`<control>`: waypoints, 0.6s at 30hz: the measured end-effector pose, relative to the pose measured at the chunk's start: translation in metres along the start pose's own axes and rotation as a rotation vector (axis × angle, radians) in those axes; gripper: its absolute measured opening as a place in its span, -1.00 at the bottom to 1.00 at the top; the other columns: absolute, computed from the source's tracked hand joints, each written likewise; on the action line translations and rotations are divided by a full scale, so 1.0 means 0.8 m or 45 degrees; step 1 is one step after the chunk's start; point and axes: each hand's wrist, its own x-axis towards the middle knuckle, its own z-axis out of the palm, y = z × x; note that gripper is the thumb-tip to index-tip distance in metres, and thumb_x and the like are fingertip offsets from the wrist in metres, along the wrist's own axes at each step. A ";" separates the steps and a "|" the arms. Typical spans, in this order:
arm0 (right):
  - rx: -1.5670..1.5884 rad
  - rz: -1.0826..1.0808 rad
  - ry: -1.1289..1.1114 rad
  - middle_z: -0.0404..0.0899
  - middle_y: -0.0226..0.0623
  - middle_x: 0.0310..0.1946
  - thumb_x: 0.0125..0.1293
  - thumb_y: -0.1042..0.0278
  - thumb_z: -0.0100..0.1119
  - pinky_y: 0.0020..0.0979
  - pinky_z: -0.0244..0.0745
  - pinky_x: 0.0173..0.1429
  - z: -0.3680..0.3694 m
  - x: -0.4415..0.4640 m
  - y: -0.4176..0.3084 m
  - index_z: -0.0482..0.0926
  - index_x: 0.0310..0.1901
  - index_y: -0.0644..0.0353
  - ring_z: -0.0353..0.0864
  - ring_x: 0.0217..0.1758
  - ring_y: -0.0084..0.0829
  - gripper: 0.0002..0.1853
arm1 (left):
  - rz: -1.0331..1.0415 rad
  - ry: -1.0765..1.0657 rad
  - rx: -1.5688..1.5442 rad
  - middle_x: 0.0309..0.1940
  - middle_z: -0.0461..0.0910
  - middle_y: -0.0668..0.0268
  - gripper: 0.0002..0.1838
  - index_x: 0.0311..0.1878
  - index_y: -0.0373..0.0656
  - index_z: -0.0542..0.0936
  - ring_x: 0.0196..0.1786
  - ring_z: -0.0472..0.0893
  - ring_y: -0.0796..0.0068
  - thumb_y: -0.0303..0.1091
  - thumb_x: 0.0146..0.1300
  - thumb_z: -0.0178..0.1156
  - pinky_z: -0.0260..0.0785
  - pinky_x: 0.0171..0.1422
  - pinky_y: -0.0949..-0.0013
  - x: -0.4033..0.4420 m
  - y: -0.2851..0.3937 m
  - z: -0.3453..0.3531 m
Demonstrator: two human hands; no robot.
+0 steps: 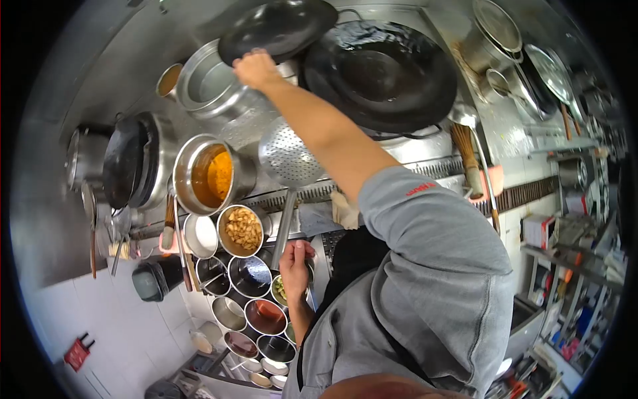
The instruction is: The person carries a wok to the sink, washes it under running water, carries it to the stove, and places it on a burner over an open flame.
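Observation:
My right hand, arm stretched far forward, is closed at the near edge of a black wok. That wok is tilted, partly above a steel pot. Close to my body, my left hand is curled with the thumb up; whether anything is inside it is hidden. Just beside it runs the handle of a perforated skimmer, whose bowl lies on the steel stove top. A second, larger black wok sits on the burner, its inside shiny and wet.
Left of the skimmer stand a steel pot with orange contents and a container of brown chunks. Several seasoning containers crowd together below. A ladle and a bamboo brush lie right of the large wok. Shelves stand far right.

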 end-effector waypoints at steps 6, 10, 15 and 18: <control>0.327 0.286 0.141 0.43 0.00 -0.06 0.16 0.36 0.11 -0.09 0.41 -0.01 -0.111 -0.098 -0.075 0.58 -0.22 0.21 0.45 -0.02 0.01 -0.81 | 0.051 -0.242 0.070 -0.42 0.53 0.35 -0.69 -0.29 -0.25 0.49 -0.36 0.47 0.60 -0.19 0.45 -0.01 0.34 -0.20 0.50 0.021 0.015 0.025; 0.826 0.119 0.143 0.48 -0.14 -0.46 0.19 0.31 0.13 -0.17 0.45 -0.26 -0.219 -0.300 -0.075 0.55 -0.39 0.22 0.53 -0.36 -0.10 -0.85 | 0.048 -0.338 0.028 -0.42 0.53 0.36 -0.73 -0.29 -0.24 0.49 -0.36 0.48 0.61 -0.22 0.44 0.01 0.36 -0.20 0.51 0.037 0.018 0.045; 0.530 1.029 -0.172 0.64 -0.12 -0.47 0.14 0.48 0.16 -0.31 0.50 -0.29 -0.323 -0.527 0.082 0.65 -0.32 0.22 0.65 -0.40 -0.27 -0.89 | 0.112 -0.365 0.217 -0.47 0.55 0.37 -0.75 -0.30 -0.25 0.54 -0.40 0.48 0.63 -0.26 0.41 0.04 0.36 -0.23 0.50 0.046 0.035 0.079; 0.203 1.178 0.039 0.60 -0.03 -0.48 0.14 0.38 0.10 -0.16 0.47 -0.27 -0.387 -0.608 0.154 0.63 -0.38 0.16 0.63 -0.38 -0.07 -0.88 | 0.224 -0.569 0.199 -0.46 0.55 0.37 -0.75 -0.23 -0.26 0.56 -0.41 0.49 0.63 -0.25 0.38 0.06 0.35 -0.25 0.51 0.058 0.047 0.154</control>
